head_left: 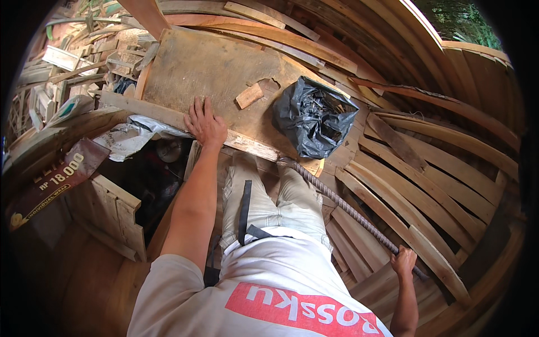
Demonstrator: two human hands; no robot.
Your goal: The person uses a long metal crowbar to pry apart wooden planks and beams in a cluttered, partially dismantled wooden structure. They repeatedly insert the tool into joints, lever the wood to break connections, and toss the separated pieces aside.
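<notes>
My left hand lies flat on the front edge of a worn wooden tabletop, fingers spread and nothing held. My right hand is wrapped round a long ribbed steel bar near its lower end. The bar slants up to the left, and its bent upper end meets the underside or face of the front board; exactly how it touches there, I cannot tell. On the tabletop sit a small wood block and an open black plastic bag with dark bits inside.
Long curved planks are piled on the right and along the back. Scrap wood is heaped at the far left. Below the table's left side is a dark opening beside a white plastic sack and a wooden panel.
</notes>
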